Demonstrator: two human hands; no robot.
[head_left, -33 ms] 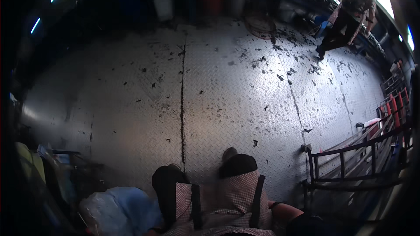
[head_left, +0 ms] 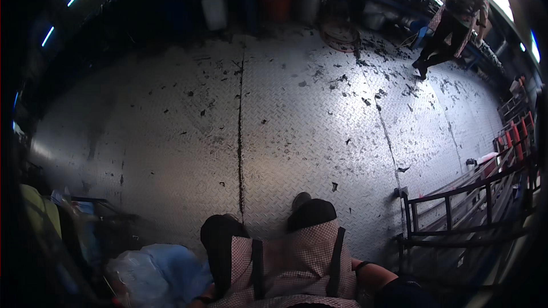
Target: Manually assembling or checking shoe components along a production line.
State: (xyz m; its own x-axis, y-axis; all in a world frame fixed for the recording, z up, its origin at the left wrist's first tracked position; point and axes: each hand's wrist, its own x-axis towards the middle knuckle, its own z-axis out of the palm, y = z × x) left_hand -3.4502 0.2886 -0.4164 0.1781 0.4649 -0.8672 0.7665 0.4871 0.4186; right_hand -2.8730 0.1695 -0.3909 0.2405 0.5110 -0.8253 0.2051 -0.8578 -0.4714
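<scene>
Neither hand can be made out clearly. At the lower right edge a bare forearm [head_left: 371, 276] with a dark band at the wrist is seen, ending in a dark shape that may be the right hand [head_left: 402, 295] — whether it is spread, closed or pinching anything cannot be told. On the left, only a dark cuff-like edge is glimpsed at the bottom rim beside a pale blue plastic bag [head_left: 157, 276]; the left hand itself is not seen, so its state cannot be told either.

Nearest to that left side the plastic bag is found, lying crumpled on the floor at the lower left, just beside the person's knees. A checked apron [head_left: 285, 265] with two dark straps is draped over the lap, and dark trouser legs [head_left: 311, 214] are seen above it, with a shoe tip pointing forward.

Ahead, a steel tread-plate floor [head_left: 171, 137] is spread out, scattered with dark scraps and split by a dark seam. A dark metal railing [head_left: 456, 205] is set to the right, near the forearm. Well apart, at the upper right, another person [head_left: 454, 17] is standing — in a checked top and dark trousers. Drums and buckets [head_left: 277, 3] are lined along the far edge.
</scene>
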